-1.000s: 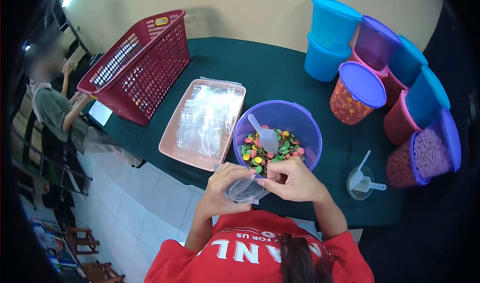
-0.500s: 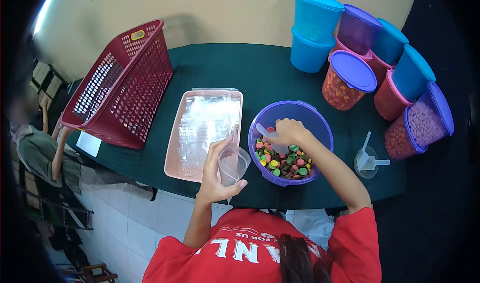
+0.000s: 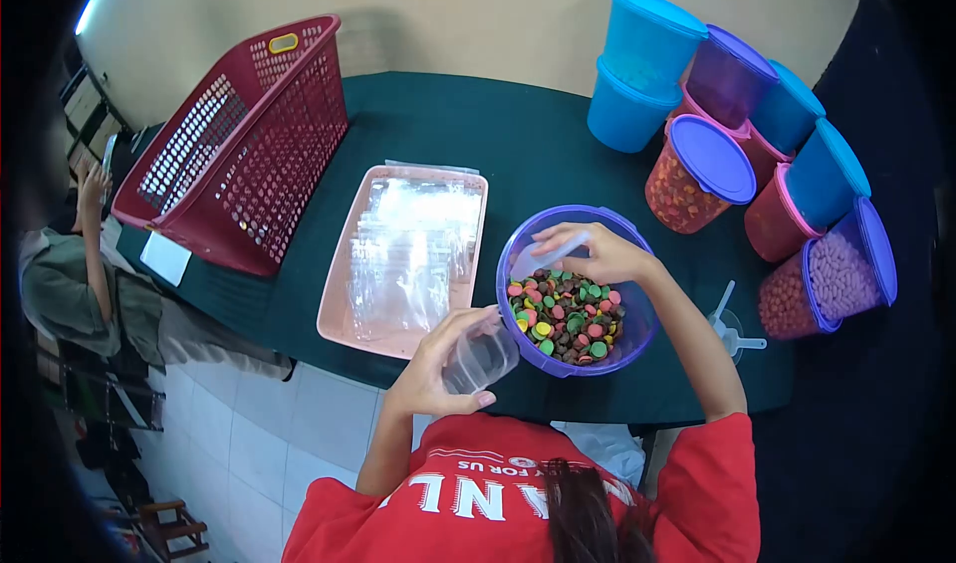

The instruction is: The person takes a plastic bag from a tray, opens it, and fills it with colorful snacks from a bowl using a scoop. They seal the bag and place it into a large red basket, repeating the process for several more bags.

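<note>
My left hand (image 3: 426, 372) is closed on a clear plastic bag (image 3: 482, 359), its mouth spread wide, beside the near left rim of a purple tub (image 3: 640, 340). Inside the tub lie many round, button-like sweets (image 3: 570, 316) in brown, green, pink and yellow. Over them, my right hand (image 3: 603, 252) grips a translucent plastic scoop (image 3: 546, 254), held tilted near the tub's far left wall. Left of the tub, a pink tray (image 3: 333, 326) holds a stack of flat clear bags (image 3: 410, 254).
A maroon perforated basket (image 3: 289, 165) stands at the left of the green-covered table (image 3: 508, 130). Several lidded containers (image 3: 697, 170) crowd the right side. A small clear cup with scoops (image 3: 732, 336) sits right of the tub. Another person (image 3: 75, 279) is at far left.
My right hand has lifted the scoop up from the sweets. The bag in my left hand has shifted slightly right and down, closer to the tub. The other person's hand has risen, holding a phone-like object.
</note>
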Tool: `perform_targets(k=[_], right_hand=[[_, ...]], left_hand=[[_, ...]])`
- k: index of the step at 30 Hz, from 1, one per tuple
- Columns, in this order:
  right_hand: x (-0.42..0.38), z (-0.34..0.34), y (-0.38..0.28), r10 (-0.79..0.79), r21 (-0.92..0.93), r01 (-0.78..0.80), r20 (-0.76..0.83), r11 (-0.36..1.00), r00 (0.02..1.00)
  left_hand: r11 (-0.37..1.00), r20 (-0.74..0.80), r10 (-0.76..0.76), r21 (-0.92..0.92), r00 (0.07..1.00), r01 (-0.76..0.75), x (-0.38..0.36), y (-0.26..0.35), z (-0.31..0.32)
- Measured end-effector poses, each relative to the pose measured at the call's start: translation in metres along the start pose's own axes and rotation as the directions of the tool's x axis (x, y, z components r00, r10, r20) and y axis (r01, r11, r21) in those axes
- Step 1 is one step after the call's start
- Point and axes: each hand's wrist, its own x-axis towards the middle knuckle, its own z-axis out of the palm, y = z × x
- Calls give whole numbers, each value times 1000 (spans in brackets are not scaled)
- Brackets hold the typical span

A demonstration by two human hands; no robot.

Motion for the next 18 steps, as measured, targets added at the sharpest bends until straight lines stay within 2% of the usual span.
perform_targets(k=[1,2,3,4,6,8,10,13,16,18], right_hand=[[4,3,5,28,13,-28,38,1000,999],[6,6,10,54,23,-56,74,998,996],[8,11,13,111,163,-126,96,979,989],[9,11,15,107,163,-122,102,979,989],[13,6,17,230,176,-254,145,951,962],[15,-2,19,243,149,-270,175,951,954],[14,-1,21,303,427,-390,259,816,917],[18,0,16,311,392,-438,347,809,885],[16,-2,17,306,402,-502,458,766,835],[13,1,17,281,302,-482,520,822,806]], left_hand=[[999,58,24,21,998,-25,1,2,4],[999,50,19,25,999,-20,0,3,11],[999,53,-8,-31,999,9,1,4,19],[996,58,-33,-87,998,38,1,4,26],[999,43,-14,-28,999,16,-1,0,35],[996,20,-91,7,996,91,-1,1,39],[995,-12,-102,8,995,103,-1,2,44],[985,-76,-169,18,983,170,0,2,52],[987,-173,-129,77,976,144,2,7,62],[986,-191,-143,58,971,156,-2,4,64]])
